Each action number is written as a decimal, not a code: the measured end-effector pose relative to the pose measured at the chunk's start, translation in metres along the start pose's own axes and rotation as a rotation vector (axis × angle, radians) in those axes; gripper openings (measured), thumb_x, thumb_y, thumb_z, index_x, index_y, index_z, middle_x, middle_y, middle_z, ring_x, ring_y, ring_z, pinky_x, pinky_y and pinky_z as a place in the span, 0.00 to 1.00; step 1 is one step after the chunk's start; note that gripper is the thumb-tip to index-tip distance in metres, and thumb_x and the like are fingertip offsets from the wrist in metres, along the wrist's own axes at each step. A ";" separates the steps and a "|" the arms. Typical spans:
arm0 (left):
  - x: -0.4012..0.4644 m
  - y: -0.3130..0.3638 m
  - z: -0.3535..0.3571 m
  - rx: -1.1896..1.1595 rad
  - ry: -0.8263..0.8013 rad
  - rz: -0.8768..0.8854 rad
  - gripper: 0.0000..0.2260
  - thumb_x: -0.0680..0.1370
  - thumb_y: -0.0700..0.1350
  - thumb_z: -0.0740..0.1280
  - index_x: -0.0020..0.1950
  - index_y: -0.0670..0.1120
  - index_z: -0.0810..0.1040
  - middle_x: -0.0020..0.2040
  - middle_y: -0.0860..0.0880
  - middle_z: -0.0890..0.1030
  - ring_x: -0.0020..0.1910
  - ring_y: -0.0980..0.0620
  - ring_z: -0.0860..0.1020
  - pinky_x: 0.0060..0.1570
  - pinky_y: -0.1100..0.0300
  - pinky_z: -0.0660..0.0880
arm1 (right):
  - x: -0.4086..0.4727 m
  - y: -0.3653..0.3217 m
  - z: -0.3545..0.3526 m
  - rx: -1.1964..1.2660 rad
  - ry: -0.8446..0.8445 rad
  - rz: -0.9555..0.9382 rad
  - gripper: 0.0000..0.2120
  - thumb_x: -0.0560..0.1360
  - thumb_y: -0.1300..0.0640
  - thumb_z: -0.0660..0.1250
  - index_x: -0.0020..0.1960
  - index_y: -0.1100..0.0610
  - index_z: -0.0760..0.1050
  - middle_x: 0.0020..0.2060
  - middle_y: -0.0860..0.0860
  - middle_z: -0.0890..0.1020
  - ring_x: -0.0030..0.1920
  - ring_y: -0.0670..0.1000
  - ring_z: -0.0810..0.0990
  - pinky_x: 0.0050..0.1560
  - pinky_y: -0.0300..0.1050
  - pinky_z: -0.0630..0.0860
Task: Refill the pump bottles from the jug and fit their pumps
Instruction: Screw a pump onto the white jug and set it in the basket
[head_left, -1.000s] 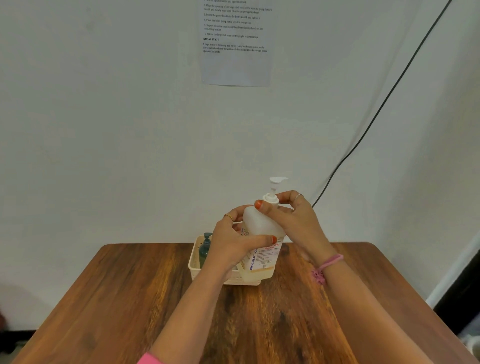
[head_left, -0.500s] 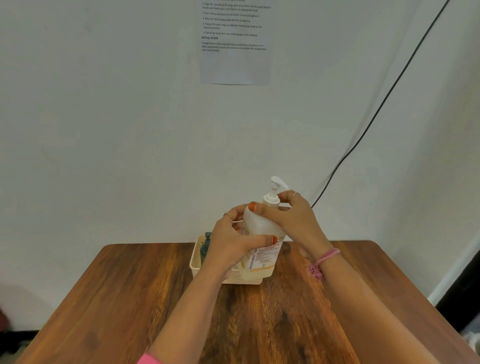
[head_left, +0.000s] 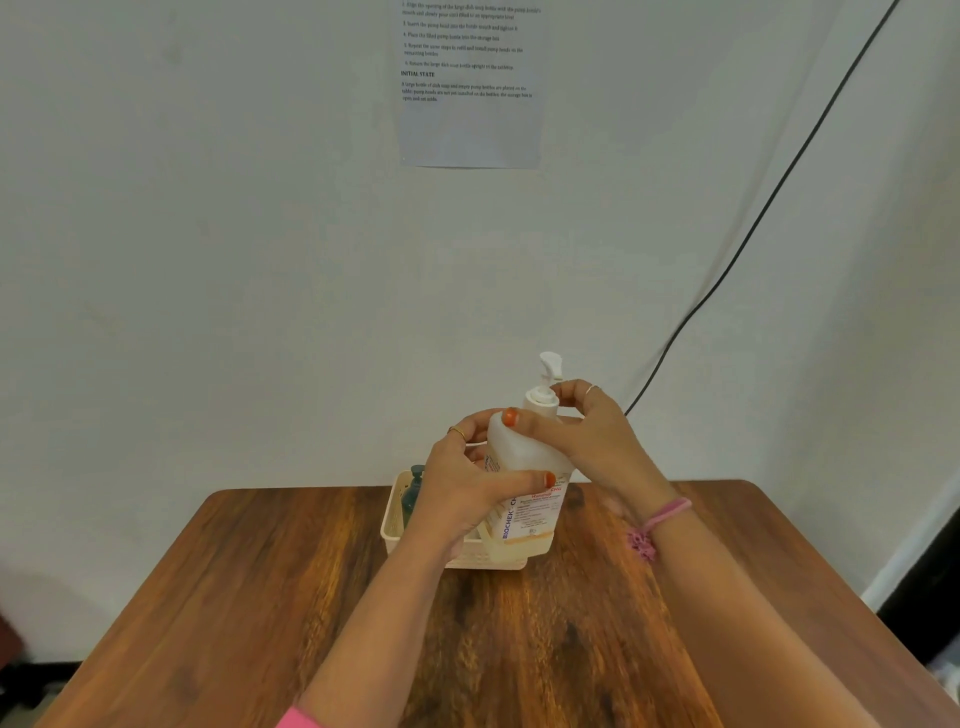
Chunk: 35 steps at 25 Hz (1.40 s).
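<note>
I hold a white pump bottle (head_left: 524, 457) with an orange-printed label above the cream basket (head_left: 498, 558). My left hand (head_left: 470, 491) grips the bottle's body, thumb across its front. My right hand (head_left: 582, 436) is curled round the white pump collar (head_left: 541, 401) at the neck, thumb on the bottle's shoulder. The pump's nozzle (head_left: 550, 362) stands up and points toward the wall. A dark green bottle (head_left: 414, 493) stands in the basket's left end, partly hidden by my left hand. No jug is in view.
The basket sits at the far middle of a wooden table (head_left: 260, 597), close to the white wall. A printed sheet (head_left: 467, 88) hangs on the wall and a black cable (head_left: 753, 228) runs down it at the right.
The pump's nozzle has turned from pointing right to pointing away toward the wall, as my right hand twisted the collar. My left hand kept its grip on the bottle.
</note>
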<state>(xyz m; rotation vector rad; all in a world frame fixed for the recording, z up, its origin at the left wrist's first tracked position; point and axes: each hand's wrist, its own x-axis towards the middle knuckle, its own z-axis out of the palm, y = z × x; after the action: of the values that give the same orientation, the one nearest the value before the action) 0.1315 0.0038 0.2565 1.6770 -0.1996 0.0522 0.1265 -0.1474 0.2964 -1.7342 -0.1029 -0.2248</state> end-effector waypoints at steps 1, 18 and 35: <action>0.001 0.000 -0.001 -0.002 -0.002 0.000 0.30 0.57 0.50 0.82 0.53 0.65 0.73 0.56 0.56 0.78 0.56 0.54 0.78 0.53 0.51 0.80 | 0.000 0.001 -0.006 0.063 -0.092 0.022 0.28 0.61 0.46 0.78 0.58 0.51 0.74 0.54 0.46 0.80 0.48 0.48 0.84 0.42 0.40 0.81; -0.003 -0.004 0.006 -0.037 -0.063 -0.022 0.34 0.53 0.51 0.83 0.56 0.64 0.76 0.56 0.55 0.80 0.56 0.53 0.79 0.53 0.47 0.80 | -0.015 0.006 -0.010 0.234 0.000 0.040 0.24 0.57 0.53 0.80 0.52 0.56 0.81 0.44 0.51 0.87 0.44 0.51 0.86 0.36 0.40 0.79; 0.007 -0.045 0.042 -0.120 -0.061 -0.073 0.37 0.57 0.48 0.83 0.62 0.61 0.72 0.64 0.55 0.78 0.62 0.55 0.76 0.58 0.50 0.78 | -0.039 0.076 -0.056 0.267 -0.115 0.201 0.27 0.69 0.51 0.71 0.68 0.52 0.72 0.56 0.50 0.83 0.56 0.49 0.82 0.50 0.42 0.80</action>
<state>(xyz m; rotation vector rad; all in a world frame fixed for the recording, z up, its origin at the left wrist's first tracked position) 0.1420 -0.0340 0.2083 1.5662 -0.1838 -0.0651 0.0982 -0.2137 0.2236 -1.4781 -0.0402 0.0361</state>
